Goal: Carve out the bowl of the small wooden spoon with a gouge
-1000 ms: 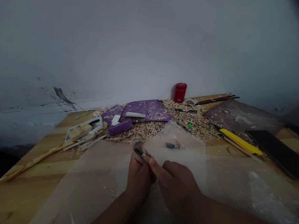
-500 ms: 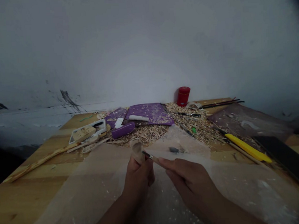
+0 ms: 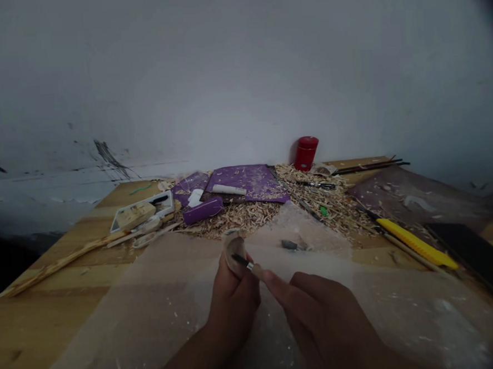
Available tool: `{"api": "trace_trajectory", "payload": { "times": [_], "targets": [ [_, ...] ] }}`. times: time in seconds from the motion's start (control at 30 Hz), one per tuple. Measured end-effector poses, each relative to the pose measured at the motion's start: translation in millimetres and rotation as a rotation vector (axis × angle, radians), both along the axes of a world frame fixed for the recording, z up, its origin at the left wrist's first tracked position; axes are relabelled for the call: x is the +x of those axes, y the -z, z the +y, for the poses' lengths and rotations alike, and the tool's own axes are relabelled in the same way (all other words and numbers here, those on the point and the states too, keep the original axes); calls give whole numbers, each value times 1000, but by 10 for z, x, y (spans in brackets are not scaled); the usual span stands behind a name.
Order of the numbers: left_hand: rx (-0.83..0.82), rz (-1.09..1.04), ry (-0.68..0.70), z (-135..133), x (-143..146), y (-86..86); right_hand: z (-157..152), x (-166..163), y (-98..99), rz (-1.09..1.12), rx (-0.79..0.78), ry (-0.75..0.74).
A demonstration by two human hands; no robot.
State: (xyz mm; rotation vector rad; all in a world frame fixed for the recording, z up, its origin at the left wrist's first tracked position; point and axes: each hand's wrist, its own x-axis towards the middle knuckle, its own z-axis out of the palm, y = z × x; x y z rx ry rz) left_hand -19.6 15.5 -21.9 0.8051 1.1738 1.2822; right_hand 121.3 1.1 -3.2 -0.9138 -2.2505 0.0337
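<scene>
Right hand (image 3: 321, 305) grips a tool (image 3: 248, 265), now further across the wooden piece (image 3: 234, 243) the left hand (image 3: 233, 296) clasps.

We see a red can (image 3: 306, 153) near the pale wall (image 3: 224, 85), a purple sheet (image 3: 257, 179) amid wood shavings (image 3: 248, 216), a white tube (image 3: 229, 189) lying on it, a white tray (image 3: 166, 211) at the left holding a wooden block (image 3: 135, 214), and, at the right, a yellow cutter (image 3: 415, 243) beside a dark slab (image 3: 474, 261).

one head-worn camera faces forward and down, the left hand (image 3: 236, 302) and right hand (image 3: 327, 307) near at lower centre, the table (image 3: 50, 324) spreading beyond to the wall (image 3: 239, 68).
</scene>
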Motion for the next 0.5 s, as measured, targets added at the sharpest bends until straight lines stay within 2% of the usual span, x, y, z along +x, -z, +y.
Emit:
{"api": "trace_trajectory", "payload": {
  "times": [0.3,0.4,0.5],
  "targets": [
    [-105,-1,-43,-34,45,-67,-55,-152,319,41,64,53],
    [-92,-36,-67,-43,66,-64,-50,-188,326,58,81,75],
    [-68,-81,-73,-62,95,-66,-30,-227,253,158,-27,56]
  ]
}}
